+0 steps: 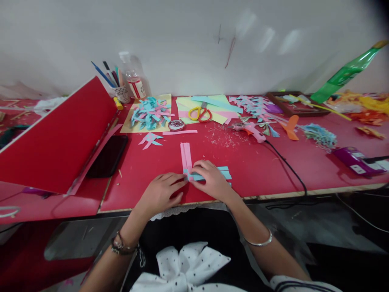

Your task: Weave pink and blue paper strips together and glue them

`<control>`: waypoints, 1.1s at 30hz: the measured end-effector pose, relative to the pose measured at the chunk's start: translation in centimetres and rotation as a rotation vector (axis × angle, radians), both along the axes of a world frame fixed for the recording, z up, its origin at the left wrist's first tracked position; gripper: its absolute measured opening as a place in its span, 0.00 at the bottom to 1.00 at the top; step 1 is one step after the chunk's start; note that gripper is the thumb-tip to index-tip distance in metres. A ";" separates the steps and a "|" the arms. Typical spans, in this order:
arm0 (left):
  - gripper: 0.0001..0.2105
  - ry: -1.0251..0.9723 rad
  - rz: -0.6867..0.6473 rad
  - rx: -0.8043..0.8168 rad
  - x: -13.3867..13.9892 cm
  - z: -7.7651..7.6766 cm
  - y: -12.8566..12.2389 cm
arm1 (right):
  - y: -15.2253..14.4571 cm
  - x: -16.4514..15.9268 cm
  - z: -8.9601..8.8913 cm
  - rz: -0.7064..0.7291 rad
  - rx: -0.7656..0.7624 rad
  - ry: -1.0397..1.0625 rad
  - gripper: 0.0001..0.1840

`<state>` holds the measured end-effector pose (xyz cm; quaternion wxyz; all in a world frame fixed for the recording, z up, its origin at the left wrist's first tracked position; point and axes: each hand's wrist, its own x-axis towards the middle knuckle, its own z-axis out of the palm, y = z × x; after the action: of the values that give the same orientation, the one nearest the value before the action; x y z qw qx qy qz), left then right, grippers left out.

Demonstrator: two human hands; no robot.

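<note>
Pink-and-blue flat paper strips [186, 155] look interlaced, ends uncut; right hand [212, 178] pinches their crossing, left hand [164, 190] touches it, grip unclear; beyond them, pink-and-blue pointed paper pieces [149, 112] look finished.

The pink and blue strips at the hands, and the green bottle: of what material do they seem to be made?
Pink strips and blue strips: probably paper, matte; they look thin, with straight edges. Green bottle: glossy, probably plastic, though glass is possible; it looks translucent, with highlights.
</note>
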<state>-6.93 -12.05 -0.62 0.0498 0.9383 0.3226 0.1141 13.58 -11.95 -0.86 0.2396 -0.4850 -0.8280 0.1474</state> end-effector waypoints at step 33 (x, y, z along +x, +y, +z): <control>0.23 0.030 -0.058 -0.052 1.2 1.1 0.3 | 7.0 -0.2 1.7 0.212 0.066 -0.277 0.16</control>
<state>-5.77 -11.72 0.44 0.0728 0.9473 0.2989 0.0899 13.38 -4.92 0.79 0.1221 -0.4026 -0.9040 0.0766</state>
